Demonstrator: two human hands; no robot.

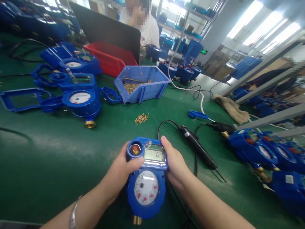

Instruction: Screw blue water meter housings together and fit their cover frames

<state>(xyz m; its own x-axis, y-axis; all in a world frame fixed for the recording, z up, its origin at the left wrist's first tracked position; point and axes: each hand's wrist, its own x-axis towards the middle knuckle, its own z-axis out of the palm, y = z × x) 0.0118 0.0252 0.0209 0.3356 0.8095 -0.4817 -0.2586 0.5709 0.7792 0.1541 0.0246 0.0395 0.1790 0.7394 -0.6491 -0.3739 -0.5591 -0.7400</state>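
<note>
Between both hands is a blue water meter [146,187] with a white dial, red pointers and a small display reading 0.2. My left hand [124,163] grips its upper left side, the thumb lying across the front below a round socket. On the other side, my right hand [175,160] clasps the edge beside the display, thumb at the top corner; its other fingers are hidden behind the meter. A black electric screwdriver [199,148] lies right of my right hand. Beyond the meter rests a small pile of brass screws [141,118].
A blue bin [147,92] holds more screws, with a red bin [107,58] behind it. Another water meter [81,98] with loose blue frames stands at left. Several meters [259,149] line the right side. A person [140,25] sits across the green table [111,133].
</note>
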